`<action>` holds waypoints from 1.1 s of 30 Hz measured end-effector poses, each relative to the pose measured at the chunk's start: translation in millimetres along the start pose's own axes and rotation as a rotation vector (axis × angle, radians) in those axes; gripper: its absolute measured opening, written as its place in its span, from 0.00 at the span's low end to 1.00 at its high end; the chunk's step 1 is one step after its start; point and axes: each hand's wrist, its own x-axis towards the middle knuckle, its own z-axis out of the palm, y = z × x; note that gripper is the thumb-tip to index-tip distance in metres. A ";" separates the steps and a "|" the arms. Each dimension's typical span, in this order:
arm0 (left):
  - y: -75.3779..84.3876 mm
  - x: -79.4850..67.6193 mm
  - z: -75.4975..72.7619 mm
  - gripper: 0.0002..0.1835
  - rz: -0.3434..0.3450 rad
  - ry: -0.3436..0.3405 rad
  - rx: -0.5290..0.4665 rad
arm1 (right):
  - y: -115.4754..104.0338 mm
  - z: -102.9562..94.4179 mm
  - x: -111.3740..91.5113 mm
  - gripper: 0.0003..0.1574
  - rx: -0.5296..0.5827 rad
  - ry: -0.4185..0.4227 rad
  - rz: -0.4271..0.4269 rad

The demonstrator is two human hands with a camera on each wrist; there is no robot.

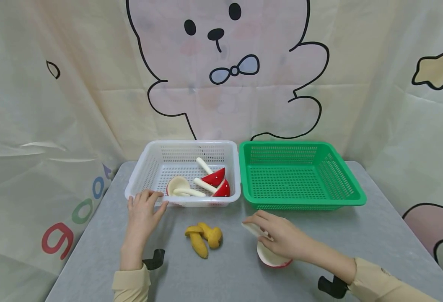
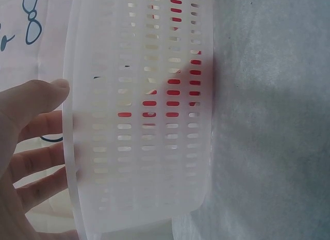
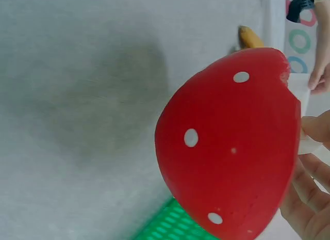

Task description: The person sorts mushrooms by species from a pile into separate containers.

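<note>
My right hand (image 1: 281,237) pinches the pale stem of a toy mushroom (image 3: 227,142) over the table, in front of the green basket. Its red, white-dotted cap fills much of the right wrist view; from the head view its cream underside shows. My left hand (image 1: 143,216) rests at the front rim of the white basket (image 2: 134,147), fingers spread, with the thumb at the rim's outer side and the fingertips hidden behind it. Inside that basket lie 3 more red-capped mushrooms (image 1: 215,176). Between my hands, two yellow-brown toy mushrooms (image 1: 198,243) lie together on the table.
The green basket (image 1: 351,193) stands close beside the white one, at the back of the grey table (image 1: 221,281). A cloth printed with a cartoon bear (image 1: 229,109) hangs behind them. Each wrist wears a black camera mount (image 1: 154,259).
</note>
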 end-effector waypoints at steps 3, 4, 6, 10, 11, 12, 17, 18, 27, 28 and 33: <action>1.7 0.7 -0.9 0.13 0.001 -0.005 -0.002 | -4.4 -6.1 4.3 0.31 -0.008 0.011 0.011; 2.0 1.0 -1.0 0.13 -0.002 -0.009 -0.004 | -6.0 -8.2 5.9 0.31 -0.010 0.012 0.016; 3.0 1.5 -1.3 0.14 -0.010 -0.022 -0.006 | -8.7 -12.1 9.3 0.31 -0.010 0.015 0.025; 3.5 2.6 -0.6 0.14 -0.021 -0.037 -0.007 | -13.5 -20.2 15.6 0.33 0.002 0.024 0.038; 3.6 2.9 -0.4 0.14 -0.019 -0.035 -0.006 | -14.4 -22.0 17.2 0.33 0.007 0.032 0.034; 3.6 3.1 -0.2 0.14 -0.017 -0.031 -0.007 | -15.2 -23.8 18.8 0.33 0.012 0.041 0.028; 3.8 3.3 0.9 0.14 0.001 -0.019 -0.008 | -21.4 -33.0 26.8 0.32 0.021 0.086 -0.018; 3.9 2.9 1.2 0.14 0.000 -0.023 -0.011 | -23.1 -34.7 28.8 0.32 0.019 0.089 -0.021; 2.1 0.6 2.8 0.14 -0.002 -0.016 -0.005 | -35.0 -40.2 58.0 0.32 0.066 0.148 -0.064; 1.8 0.5 2.6 0.14 -0.001 -0.015 -0.004 | -35.8 -40.8 62.2 0.32 0.074 0.159 -0.076; -0.2 -0.1 0.4 0.14 0.000 -0.013 -0.006 | -40.7 -44.5 84.5 0.31 0.097 0.185 -0.097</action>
